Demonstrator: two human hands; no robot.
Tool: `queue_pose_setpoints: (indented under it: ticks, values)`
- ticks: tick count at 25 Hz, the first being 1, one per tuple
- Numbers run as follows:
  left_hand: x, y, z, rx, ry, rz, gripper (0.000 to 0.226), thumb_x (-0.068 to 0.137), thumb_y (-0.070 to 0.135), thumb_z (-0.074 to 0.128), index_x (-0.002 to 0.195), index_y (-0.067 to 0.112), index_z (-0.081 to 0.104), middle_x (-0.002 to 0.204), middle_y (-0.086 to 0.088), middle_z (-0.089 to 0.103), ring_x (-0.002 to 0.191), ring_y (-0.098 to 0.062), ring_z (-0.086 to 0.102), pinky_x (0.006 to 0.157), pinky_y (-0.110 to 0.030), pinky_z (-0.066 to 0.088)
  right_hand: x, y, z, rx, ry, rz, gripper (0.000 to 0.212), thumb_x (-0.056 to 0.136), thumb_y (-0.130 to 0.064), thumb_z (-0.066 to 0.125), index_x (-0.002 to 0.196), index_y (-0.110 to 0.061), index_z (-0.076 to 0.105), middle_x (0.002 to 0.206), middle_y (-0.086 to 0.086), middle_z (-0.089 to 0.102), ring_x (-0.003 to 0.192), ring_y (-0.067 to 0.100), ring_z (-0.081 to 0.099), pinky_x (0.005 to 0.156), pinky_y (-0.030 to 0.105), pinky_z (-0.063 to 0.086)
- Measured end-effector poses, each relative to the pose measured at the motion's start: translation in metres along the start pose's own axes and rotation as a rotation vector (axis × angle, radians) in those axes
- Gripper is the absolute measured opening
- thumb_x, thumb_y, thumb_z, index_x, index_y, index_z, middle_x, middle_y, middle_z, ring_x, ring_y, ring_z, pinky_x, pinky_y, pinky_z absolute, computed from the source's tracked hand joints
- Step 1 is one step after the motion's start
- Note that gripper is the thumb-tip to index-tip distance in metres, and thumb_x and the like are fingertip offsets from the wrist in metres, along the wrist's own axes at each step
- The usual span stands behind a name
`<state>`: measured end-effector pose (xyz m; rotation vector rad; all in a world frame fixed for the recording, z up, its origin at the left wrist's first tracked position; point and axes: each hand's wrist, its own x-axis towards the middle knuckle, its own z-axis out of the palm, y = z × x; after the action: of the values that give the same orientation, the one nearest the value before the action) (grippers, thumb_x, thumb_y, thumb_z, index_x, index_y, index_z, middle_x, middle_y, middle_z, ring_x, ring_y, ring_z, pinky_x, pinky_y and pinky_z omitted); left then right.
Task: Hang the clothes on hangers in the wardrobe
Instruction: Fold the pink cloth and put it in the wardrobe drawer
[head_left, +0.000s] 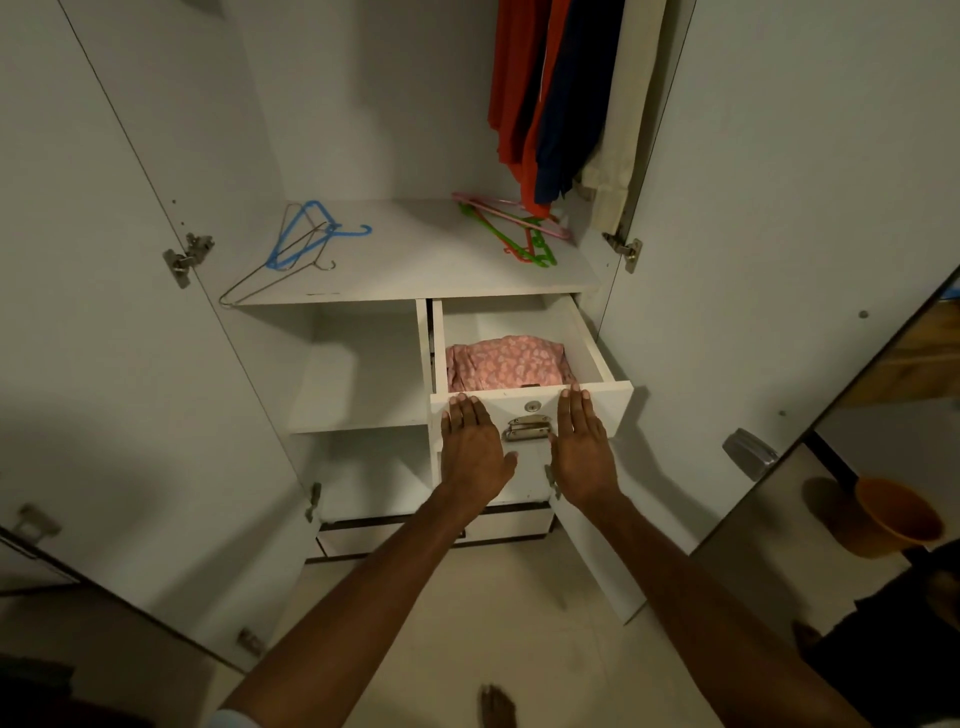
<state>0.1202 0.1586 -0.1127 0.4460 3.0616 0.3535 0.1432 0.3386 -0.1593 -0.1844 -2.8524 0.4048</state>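
A white drawer (605, 400) stands pulled out of the wardrobe, with a folded pink patterned garment (506, 364) inside. My left hand (472, 447) lies flat on the drawer front, left of its metal handle (527, 428). My right hand (584, 449) lies flat on the front to the right of the handle. Both hands have straight fingers and hold nothing. On the shelf (415, 260) above lie a blue hanger (306, 234) with wire hangers (275, 275) at the left, and pink, green and orange hangers (519, 228) at the right. Red, navy and cream clothes (550, 98) hang at the upper right.
Both wardrobe doors stand open, the left door (104, 312) and the right door (779, 234). An open compartment (358, 364) sits left of the drawer, and another drawer (514, 527) lies below. An orange bucket (893, 514) stands at the right. My bare foot (496, 704) is on the tiled floor.
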Motion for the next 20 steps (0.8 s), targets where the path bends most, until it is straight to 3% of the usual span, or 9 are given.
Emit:
queue_pose_setpoints:
  ticks: [2,5,13,20]
  values:
    - [0.006,-0.006,0.004,-0.01,0.014,0.001,0.104,0.094,0.051,0.063,0.16,-0.003,0.003,0.169,-0.023,0.006,0.158,-0.036,0.001,0.128,-0.046,0.001,0.006,0.002,-0.002,-0.03,-0.053,-0.012,0.092,0.085,-0.003,0.067,0.16,0.002,0.016,0.168,0.022,0.018,0.156,0.037,0.015,0.125,0.05,0.023]
    - [0.019,-0.013,0.004,0.013,0.012,0.014,0.106,0.091,0.044,0.067,0.161,0.0,0.001,0.17,-0.02,0.004,0.158,-0.034,0.001,0.129,-0.045,0.003,0.024,0.002,-0.009,-0.055,-0.115,-0.032,0.093,0.087,-0.004,0.061,0.162,-0.001,0.006,0.17,0.018,0.005,0.159,0.033,0.003,0.128,0.044,0.01]
    - [0.078,-0.019,-0.008,0.062,-0.017,-0.007,0.108,0.087,0.043,0.069,0.161,0.001,0.002,0.17,-0.018,0.004,0.158,-0.032,0.003,0.127,-0.053,0.011,0.089,0.006,0.001,-0.093,-0.147,-0.053,0.096,0.089,-0.012,0.059,0.162,-0.002,-0.002,0.171,0.016,-0.004,0.159,0.031,-0.006,0.129,0.043,0.009]
    - [0.163,-0.033,-0.013,0.064,-0.007,-0.027,0.106,0.085,0.039,0.069,0.162,0.002,0.005,0.17,-0.016,0.009,0.158,-0.029,0.006,0.124,-0.058,0.017,0.172,0.008,0.018,-0.112,-0.159,-0.07,0.096,0.087,-0.014,0.061,0.162,-0.001,0.001,0.171,0.019,-0.001,0.159,0.032,-0.003,0.128,0.046,0.014]
